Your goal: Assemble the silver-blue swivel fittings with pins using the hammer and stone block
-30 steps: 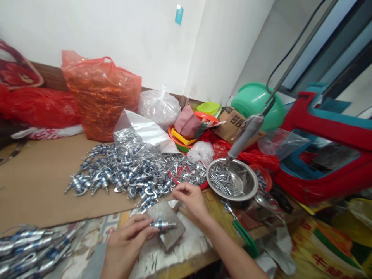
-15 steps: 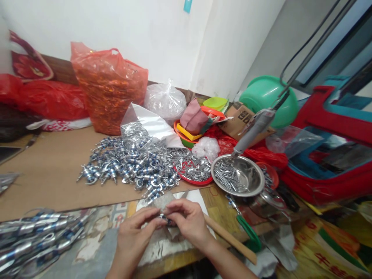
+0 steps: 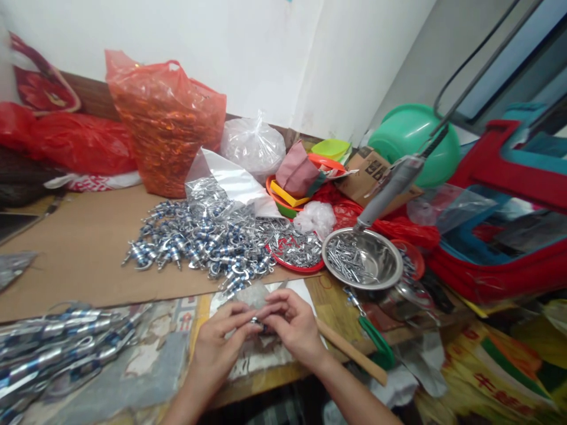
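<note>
Near the table's front edge, my left hand (image 3: 224, 337) and my right hand (image 3: 295, 327) meet, fingertips pinched together. Between them shows a small shiny metal part (image 3: 254, 320), mostly covered by the fingers. Under the hands lies a worn pale sheet (image 3: 248, 363), with a grey block (image 3: 252, 293) just beyond the fingertips. A wooden handle (image 3: 352, 353) extends to the right of my right hand; its other end is hidden. Beyond the hands is a heap of silver-and-blue hook bolts (image 3: 195, 239). Larger metal hook bolts (image 3: 57, 348) lie in a row at the left.
A red tray of small metal pieces (image 3: 296, 251) stands beside a steel bowl (image 3: 384, 265) holding metal pins. A grey-handled tool (image 3: 392, 189) hangs over the bowl. Bags, including an orange one (image 3: 166, 136), line the wall. A green-handled item (image 3: 376, 342) lies at the right edge.
The view has tipped slightly downward, so the table's things sit higher in the picture. My left hand has shifted a little right; both hands still pinch together at the small metal part.
</note>
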